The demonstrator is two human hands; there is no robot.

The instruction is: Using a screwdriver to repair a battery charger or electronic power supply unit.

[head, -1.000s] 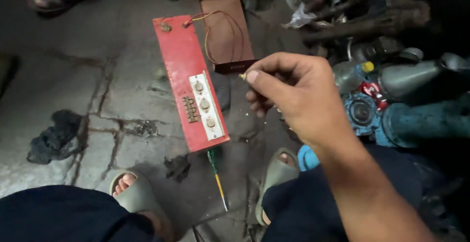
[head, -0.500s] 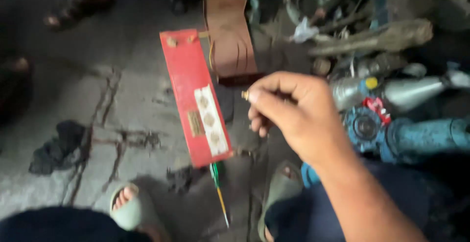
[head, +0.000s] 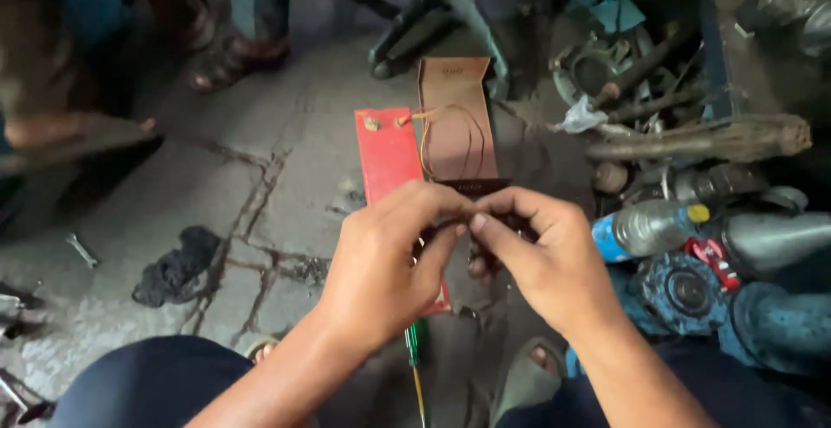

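Note:
A red rectangular board [head: 385,155] with two brass terminals at its far end lies on the cracked concrete floor. Thin wires [head: 450,129] loop from those terminals over a brown cardboard box [head: 456,90] and run down to my hands. My left hand [head: 389,263] and my right hand [head: 541,263] meet fingertip to fingertip above the board's near end. Both pinch the small dark wire end between them. The hands hide the board's lower half. A green-handled screwdriver [head: 416,354] lies below the board, between my knees.
At right sit a plastic bottle with a yellow cap [head: 649,227], blue motor housings [head: 692,294] and a heap of metal scrap [head: 658,90]. A black rag [head: 177,265] and a small wrench [head: 82,251] lie at left. Other people's sandalled feet [head: 234,57] stand beyond.
My left hand has come into view and joined the right hand on the wire end. Both hands now cover the board's lower part, which showed before.

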